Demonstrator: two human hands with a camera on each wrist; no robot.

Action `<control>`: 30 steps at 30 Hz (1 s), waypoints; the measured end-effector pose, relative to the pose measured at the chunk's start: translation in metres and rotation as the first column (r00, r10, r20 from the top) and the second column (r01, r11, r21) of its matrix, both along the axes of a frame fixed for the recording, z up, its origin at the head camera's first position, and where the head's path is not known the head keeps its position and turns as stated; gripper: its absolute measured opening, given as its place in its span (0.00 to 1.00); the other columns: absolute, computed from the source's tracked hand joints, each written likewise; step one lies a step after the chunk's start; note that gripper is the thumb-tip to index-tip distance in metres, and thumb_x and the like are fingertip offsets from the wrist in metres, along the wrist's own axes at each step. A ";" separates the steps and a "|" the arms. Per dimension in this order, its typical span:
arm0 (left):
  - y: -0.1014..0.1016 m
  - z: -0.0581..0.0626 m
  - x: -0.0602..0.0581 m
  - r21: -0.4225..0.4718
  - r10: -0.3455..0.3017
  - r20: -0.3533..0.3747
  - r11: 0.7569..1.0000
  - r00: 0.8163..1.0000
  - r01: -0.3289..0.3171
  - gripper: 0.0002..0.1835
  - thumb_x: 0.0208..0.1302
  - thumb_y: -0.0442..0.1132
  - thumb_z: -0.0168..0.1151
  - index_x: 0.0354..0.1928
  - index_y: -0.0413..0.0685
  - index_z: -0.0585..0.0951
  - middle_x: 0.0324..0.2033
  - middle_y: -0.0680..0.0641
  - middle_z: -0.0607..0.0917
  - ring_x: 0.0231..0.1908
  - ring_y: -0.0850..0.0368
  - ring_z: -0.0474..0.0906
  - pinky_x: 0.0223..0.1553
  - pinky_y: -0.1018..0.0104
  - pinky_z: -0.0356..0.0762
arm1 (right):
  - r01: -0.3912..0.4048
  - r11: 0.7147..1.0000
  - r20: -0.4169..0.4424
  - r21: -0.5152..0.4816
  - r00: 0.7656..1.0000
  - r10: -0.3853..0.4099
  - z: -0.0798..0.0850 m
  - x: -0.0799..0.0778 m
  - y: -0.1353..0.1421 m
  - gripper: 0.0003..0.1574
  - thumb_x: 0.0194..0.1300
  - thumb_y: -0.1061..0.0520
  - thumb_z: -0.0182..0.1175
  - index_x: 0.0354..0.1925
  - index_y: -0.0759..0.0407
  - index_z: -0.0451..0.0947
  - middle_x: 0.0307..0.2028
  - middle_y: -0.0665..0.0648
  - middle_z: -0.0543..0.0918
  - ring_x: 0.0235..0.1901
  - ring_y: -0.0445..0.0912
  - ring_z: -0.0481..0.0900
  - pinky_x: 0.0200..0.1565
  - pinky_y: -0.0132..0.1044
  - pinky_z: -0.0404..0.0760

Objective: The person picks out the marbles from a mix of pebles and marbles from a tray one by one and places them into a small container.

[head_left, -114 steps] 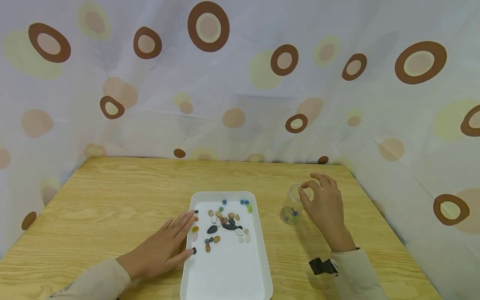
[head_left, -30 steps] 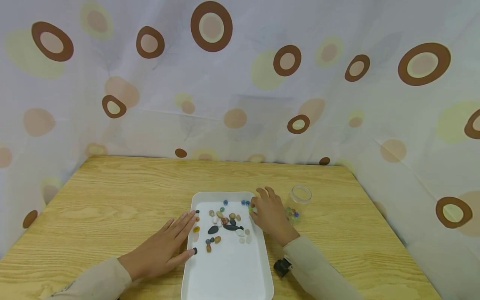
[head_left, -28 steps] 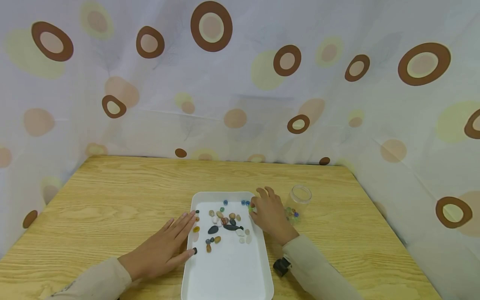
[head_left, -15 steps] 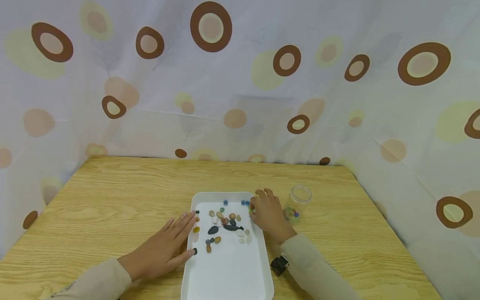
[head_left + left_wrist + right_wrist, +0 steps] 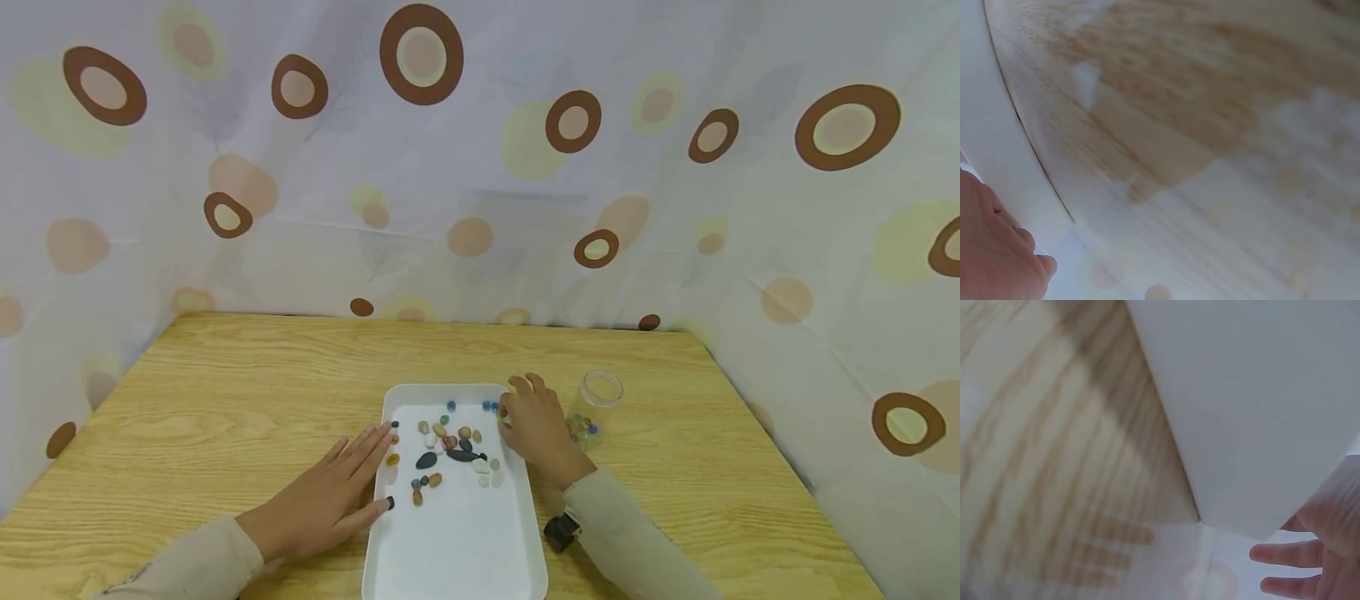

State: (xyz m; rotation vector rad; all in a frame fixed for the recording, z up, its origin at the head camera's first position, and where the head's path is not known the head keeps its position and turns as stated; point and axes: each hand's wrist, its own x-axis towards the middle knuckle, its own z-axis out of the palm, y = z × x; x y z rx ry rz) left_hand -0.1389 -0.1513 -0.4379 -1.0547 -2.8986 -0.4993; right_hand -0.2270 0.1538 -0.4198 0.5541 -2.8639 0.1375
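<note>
My left hand [image 5: 322,504] lies with fingers extended over the left rim of the white tray [image 5: 450,550]. Its thumb tip is right at a small dark stone [image 5: 390,502]. Across the tray, my right hand [image 5: 542,433] reaches over the back right rim. Its thumb and index finger are curled together around a green glass marble, mostly hidden by them, while the other fingers stick up. Blue marbles [image 5: 487,406] lie just left of these fingertips. Behind the right hand stands an uncovered clear jar [image 5: 602,387] with several coloured marbles [image 5: 585,429] at its bottom.
Several pebbles, among them a long dark one [image 5: 462,456], lie grouped in the tray's middle. A yellow stone [image 5: 393,459] and others line its left side. Everything stands on a wooden table [image 5: 262,375]. A patterned cloth [image 5: 480,208] hangs behind and at the sides.
My right hand has moved left from above the jar's mouth to the tray's back right corner, fingers going around the green marble there. My left hand has stayed put.
</note>
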 end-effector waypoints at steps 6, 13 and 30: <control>0.000 0.001 0.001 -0.007 -0.004 0.006 1.000 1.000 0.005 0.40 0.72 0.59 0.44 0.75 0.41 0.48 0.75 0.45 0.47 0.74 0.48 0.44 0.69 0.42 0.47 | -0.014 1.000 -0.005 -0.006 1.000 0.013 0.013 0.007 0.001 0.05 0.55 0.55 0.71 0.30 0.52 0.84 0.59 0.62 0.75 0.63 0.63 0.65 0.54 0.59 0.74; 0.001 0.001 0.000 -0.010 -0.003 0.007 1.000 1.000 0.003 0.40 0.73 0.59 0.43 0.75 0.42 0.47 0.75 0.45 0.47 0.74 0.48 0.44 0.70 0.43 0.47 | -0.054 0.999 -0.129 0.001 0.990 0.053 0.035 0.016 0.005 0.07 0.54 0.53 0.72 0.31 0.51 0.83 0.58 0.61 0.76 0.62 0.61 0.67 0.50 0.57 0.77; 0.002 0.000 0.001 -0.012 0.007 -0.008 1.000 1.000 -0.007 0.40 0.73 0.59 0.43 0.75 0.41 0.49 0.75 0.45 0.47 0.74 0.48 0.44 0.69 0.43 0.48 | -0.019 0.971 -0.261 -0.238 0.964 -0.045 0.071 0.029 0.059 0.09 0.55 0.58 0.71 0.34 0.60 0.82 0.57 0.64 0.76 0.60 0.62 0.68 0.50 0.62 0.73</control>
